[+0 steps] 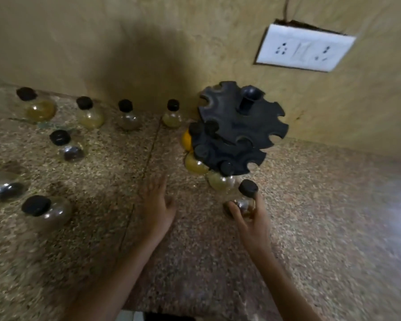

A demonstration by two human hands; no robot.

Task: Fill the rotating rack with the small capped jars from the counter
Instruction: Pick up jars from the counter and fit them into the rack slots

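A black two-tier rotating rack (239, 126) with notched edges stands on the speckled counter near the wall. Several black-capped glass jars hang in its lower tier on the left, among them an orange one (186, 140) and yellow ones (195, 165). My right hand (250, 218) grips a small clear jar with a black cap (247, 195) just in front of the rack's lower tier. My left hand (156, 205) rests flat on the counter, fingers straight, holding nothing. Several more capped jars stand on the counter to the left, such as one near the front (46, 209).
A row of jars (127, 115) lines the back wall, others sit at the left edge (2, 186). A white socket plate (305, 50) is on the wall above the rack. The counter's front edge (162, 315) is at the bottom.
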